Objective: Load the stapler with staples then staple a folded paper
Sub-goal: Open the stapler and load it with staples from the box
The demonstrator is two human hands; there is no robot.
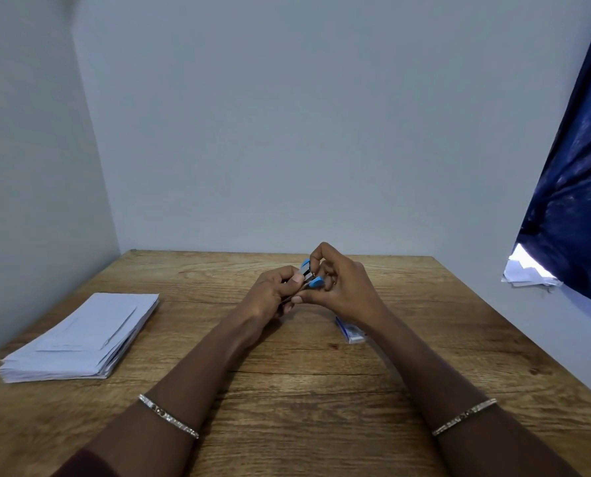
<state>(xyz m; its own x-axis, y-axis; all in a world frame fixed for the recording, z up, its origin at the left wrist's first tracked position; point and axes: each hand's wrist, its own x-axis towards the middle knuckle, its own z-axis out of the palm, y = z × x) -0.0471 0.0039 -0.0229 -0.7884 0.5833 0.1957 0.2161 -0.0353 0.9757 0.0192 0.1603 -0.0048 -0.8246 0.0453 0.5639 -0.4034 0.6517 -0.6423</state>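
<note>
A small blue and metal stapler (pixel 308 276) is held above the middle of the wooden table (pixel 321 390), between both hands. My left hand (pixel 270 296) grips its near end from the left. My right hand (pixel 342 287) pinches its far end from the right, fingers curled over the top. Most of the stapler is hidden by my fingers. A small white and blue staple box (pixel 351 333) lies on the table under my right wrist. A stack of folded white papers (pixel 80 339) rests at the table's left edge.
Grey walls close off the table at the back and left. A dark blue curtain (pixel 576 166) hangs at the right, with some white papers (pixel 528 273) below it beyond the table's right edge.
</note>
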